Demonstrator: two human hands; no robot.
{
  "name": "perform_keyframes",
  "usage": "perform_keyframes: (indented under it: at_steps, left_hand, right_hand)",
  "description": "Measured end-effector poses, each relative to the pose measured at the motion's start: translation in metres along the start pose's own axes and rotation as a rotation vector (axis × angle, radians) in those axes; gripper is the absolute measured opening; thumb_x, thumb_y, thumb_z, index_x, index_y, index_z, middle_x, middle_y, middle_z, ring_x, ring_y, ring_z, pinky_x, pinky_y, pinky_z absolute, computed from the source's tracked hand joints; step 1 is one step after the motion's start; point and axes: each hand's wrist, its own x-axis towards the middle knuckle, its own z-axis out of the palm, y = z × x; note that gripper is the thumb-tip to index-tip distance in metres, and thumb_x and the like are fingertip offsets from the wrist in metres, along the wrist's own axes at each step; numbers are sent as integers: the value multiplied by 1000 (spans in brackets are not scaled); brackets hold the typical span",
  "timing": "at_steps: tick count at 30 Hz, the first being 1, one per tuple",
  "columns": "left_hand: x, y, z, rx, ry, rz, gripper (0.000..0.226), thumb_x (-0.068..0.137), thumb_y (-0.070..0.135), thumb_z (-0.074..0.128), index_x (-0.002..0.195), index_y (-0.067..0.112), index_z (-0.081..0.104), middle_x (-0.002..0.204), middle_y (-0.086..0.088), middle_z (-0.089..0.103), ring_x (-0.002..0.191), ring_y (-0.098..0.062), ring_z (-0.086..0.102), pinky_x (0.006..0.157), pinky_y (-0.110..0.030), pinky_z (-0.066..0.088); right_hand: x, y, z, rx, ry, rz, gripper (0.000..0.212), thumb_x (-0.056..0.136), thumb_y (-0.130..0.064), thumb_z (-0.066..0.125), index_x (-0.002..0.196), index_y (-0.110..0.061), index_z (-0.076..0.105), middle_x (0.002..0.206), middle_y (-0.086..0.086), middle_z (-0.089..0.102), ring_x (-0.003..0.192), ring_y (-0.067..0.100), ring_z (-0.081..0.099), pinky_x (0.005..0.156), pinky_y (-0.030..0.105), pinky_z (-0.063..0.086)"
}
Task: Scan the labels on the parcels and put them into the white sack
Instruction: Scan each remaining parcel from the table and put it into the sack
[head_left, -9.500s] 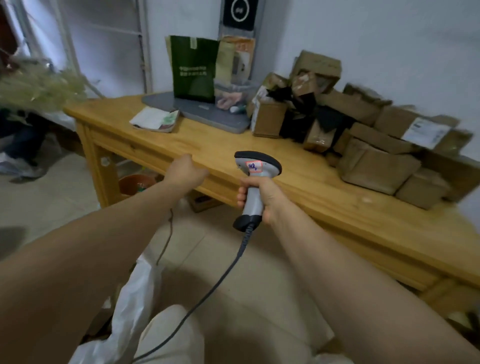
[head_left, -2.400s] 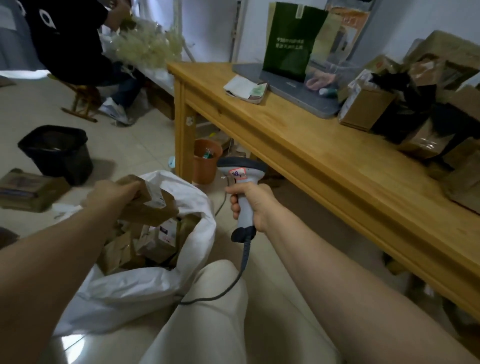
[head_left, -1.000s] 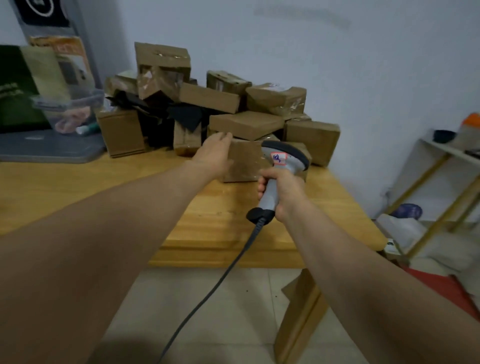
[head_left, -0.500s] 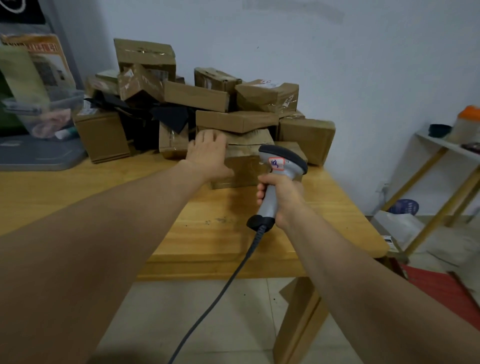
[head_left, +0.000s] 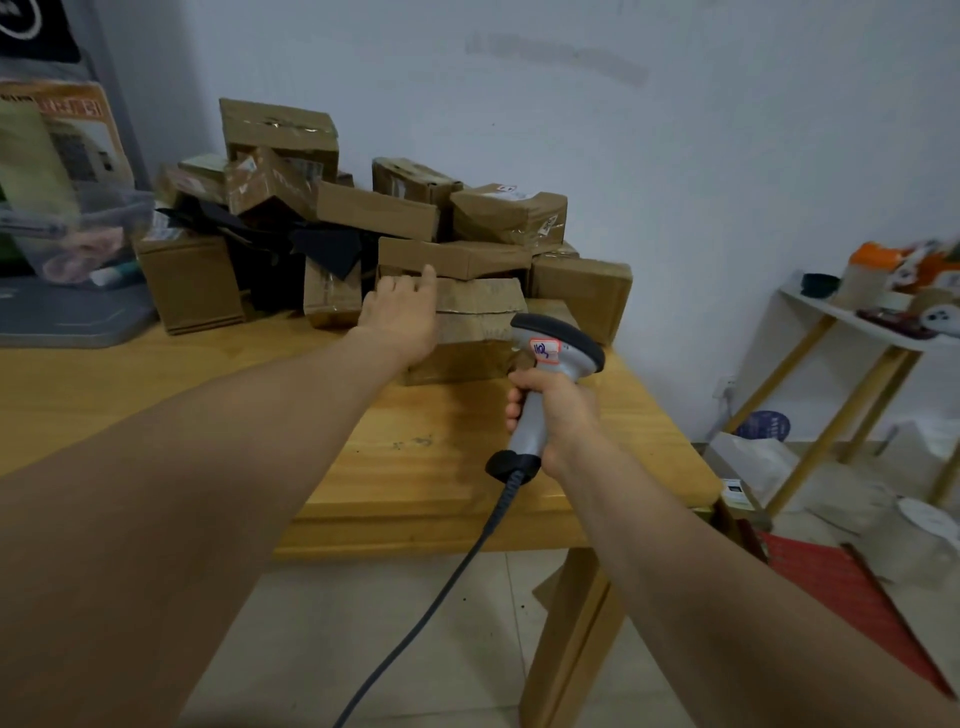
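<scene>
Our left hand (head_left: 402, 317) lies with straight fingers, gripping nothing, on the crumpled brown cardboard parcel (head_left: 478, 322) at the front of the pile (head_left: 379, 213) on the wooden table (head_left: 441, 467) — probably the easiest 1 to pull. Our right hand (head_left: 561, 410) wraps the grey barcode scanner (head_left: 558, 348), close by for the label. The blue scrawl on its orange-edged sticker (head_left: 544, 351) is unreadable; the white sack is unseen.
</scene>
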Motion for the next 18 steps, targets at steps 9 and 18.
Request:
perform_keyframes:
  at_steps: [9,18]
  left_hand:
    - [9,-2,-5,-72,-83,-47,108,75,31,79,153,22,6,150,-16,28,139,-36,25,109,-51,27]
    - [-14,0,8,-490,-12,-351,56,90,45,60,134,11,49,134,-14,49,124,-31,44,93,-40,40]
  right_hand:
    - [0,-3,-14,-27,18,-10,9,80,-2,68,81,-4,60,53,3,62,43,15,57,45,25,48]
    - [12,-8,-17,-44,206,-48,17,79,-8,73,90,-6,61,65,7,64,54,19,61,53,30,52]
